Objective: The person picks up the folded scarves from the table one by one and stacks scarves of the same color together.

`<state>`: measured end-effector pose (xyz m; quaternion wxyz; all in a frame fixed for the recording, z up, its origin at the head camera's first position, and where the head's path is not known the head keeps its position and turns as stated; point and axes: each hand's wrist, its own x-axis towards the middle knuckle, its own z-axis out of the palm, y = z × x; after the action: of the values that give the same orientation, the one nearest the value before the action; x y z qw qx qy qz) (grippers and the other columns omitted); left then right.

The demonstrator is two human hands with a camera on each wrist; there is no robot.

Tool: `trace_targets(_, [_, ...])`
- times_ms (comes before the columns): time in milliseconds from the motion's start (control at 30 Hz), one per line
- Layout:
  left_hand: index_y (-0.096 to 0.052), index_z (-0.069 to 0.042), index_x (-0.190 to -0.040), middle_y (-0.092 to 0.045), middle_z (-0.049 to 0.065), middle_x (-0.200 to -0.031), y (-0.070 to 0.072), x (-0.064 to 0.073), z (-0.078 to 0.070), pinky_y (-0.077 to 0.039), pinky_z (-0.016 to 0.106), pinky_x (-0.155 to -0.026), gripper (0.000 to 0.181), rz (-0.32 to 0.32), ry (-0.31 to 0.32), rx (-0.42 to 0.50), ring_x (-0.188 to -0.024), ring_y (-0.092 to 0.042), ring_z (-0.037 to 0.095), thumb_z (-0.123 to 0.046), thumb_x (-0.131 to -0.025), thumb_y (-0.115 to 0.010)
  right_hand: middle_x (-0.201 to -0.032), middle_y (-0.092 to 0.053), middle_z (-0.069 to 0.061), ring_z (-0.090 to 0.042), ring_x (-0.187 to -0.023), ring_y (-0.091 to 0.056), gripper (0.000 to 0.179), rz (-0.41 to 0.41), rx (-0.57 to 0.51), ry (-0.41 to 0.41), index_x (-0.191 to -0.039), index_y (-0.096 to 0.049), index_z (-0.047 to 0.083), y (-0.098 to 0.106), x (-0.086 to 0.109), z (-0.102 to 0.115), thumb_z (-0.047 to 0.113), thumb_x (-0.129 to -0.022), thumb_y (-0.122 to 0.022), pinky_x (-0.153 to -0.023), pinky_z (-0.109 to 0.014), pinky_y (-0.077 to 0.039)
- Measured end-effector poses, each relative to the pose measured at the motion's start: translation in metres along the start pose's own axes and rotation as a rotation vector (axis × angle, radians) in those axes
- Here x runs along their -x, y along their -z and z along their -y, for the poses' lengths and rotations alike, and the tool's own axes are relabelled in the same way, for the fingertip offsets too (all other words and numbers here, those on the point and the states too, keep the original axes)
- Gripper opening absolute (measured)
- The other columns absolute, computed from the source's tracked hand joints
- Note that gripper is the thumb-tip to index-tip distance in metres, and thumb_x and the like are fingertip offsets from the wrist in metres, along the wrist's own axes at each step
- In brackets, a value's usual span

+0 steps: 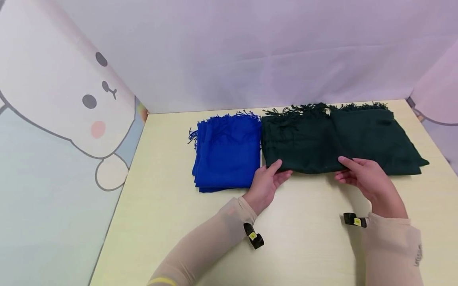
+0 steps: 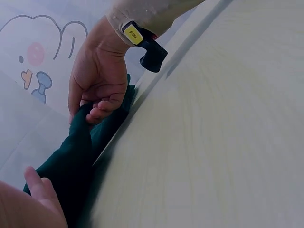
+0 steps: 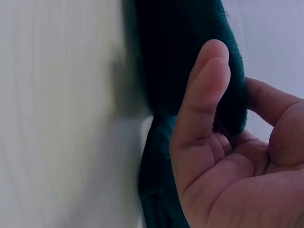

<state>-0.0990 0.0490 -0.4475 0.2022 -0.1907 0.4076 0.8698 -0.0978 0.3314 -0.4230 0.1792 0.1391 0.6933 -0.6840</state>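
Note:
A dark green fringed scarf (image 1: 304, 147) lies spread across the back of the table, its fringe toward the wall. My left hand (image 1: 266, 182) pinches its near left corner, thumb on top and fingers beneath. Farther right along the same near edge, my right hand (image 1: 368, 180) pinches the cloth between thumb and fingers. In the left wrist view, the edge of the green cloth (image 2: 71, 147) is lifted off the table between the two hands. Beyond the right hand, a second flat section (image 1: 375, 139) of green cloth extends right. The right wrist view shows the fold (image 3: 190, 61) between thumb and fingers.
A folded blue fringed scarf (image 1: 229, 155) sits just left of the green one, close beside my left hand. The pale table (image 1: 161, 222) meets a white cloth wall (image 1: 250, 51) at the back. A panel with a cartoon animal (image 1: 89, 99) stands on the left.

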Motion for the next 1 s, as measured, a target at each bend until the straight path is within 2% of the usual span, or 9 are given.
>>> trace_targets(133, [-0.056, -0.003, -0.118, -0.069, 0.017, -0.104, 0.0, 0.003, 0.006, -0.059, 0.031, -0.084, 0.032, -0.018, 0.012, 0.023, -0.085, -0.073, 0.022, -0.024, -0.097, -0.068, -0.079, -0.074, -0.008, -0.018, -0.071, -0.072, 0.024, -0.004, 0.013, -0.011, -0.089, -0.074, 0.012, 0.003, 0.005, -0.005, 0.033, -0.097, -0.065, -0.068, -0.027, -0.06])
trace_targets(333, [-0.062, -0.002, -0.113, -0.071, 0.016, -0.105, 0.006, 0.008, 0.015, -0.058, 0.032, -0.085, 0.027, 0.003, 0.009, -0.007, -0.088, -0.073, 0.024, -0.024, -0.097, -0.067, -0.081, -0.075, -0.011, -0.019, -0.073, -0.074, 0.023, 0.018, -0.007, 0.011, -0.093, -0.072, 0.009, 0.005, 0.01, -0.014, 0.03, -0.098, -0.064, -0.069, -0.027, -0.06])
trace_targets(667, [-0.06, -0.002, -0.113, -0.07, 0.016, -0.105, 0.01, 0.018, 0.016, -0.058, 0.034, -0.087, 0.027, 0.002, 0.01, -0.019, -0.089, -0.073, 0.024, -0.024, -0.098, -0.065, -0.082, -0.075, -0.014, -0.019, -0.074, -0.074, 0.022, 0.076, -0.031, 0.075, -0.093, -0.072, 0.007, 0.005, 0.011, -0.023, 0.023, -0.101, -0.059, -0.07, -0.028, -0.06])
trace_targets(833, [-0.059, 0.0, -0.115, -0.069, 0.017, -0.105, 0.01, 0.02, 0.015, -0.058, 0.035, -0.087, 0.027, -0.013, -0.001, 0.001, -0.087, -0.073, 0.025, -0.021, -0.099, -0.064, -0.083, -0.076, -0.013, -0.02, -0.075, -0.075, 0.022, 0.092, -0.013, 0.077, -0.095, -0.074, 0.008, 0.003, 0.013, -0.023, 0.022, -0.102, -0.059, -0.071, -0.028, -0.06])
trace_targets(1000, [-0.053, 0.0, -0.122, -0.066, 0.019, -0.105, 0.011, 0.02, 0.016, -0.058, 0.034, -0.086, 0.034, -0.038, 0.016, 0.017, -0.084, -0.073, 0.023, -0.021, -0.098, -0.066, -0.083, -0.075, -0.014, -0.019, -0.075, -0.075, 0.022, 0.097, -0.006, 0.075, -0.096, -0.074, 0.009, 0.003, 0.014, -0.026, 0.021, -0.102, -0.058, -0.071, -0.027, -0.06])
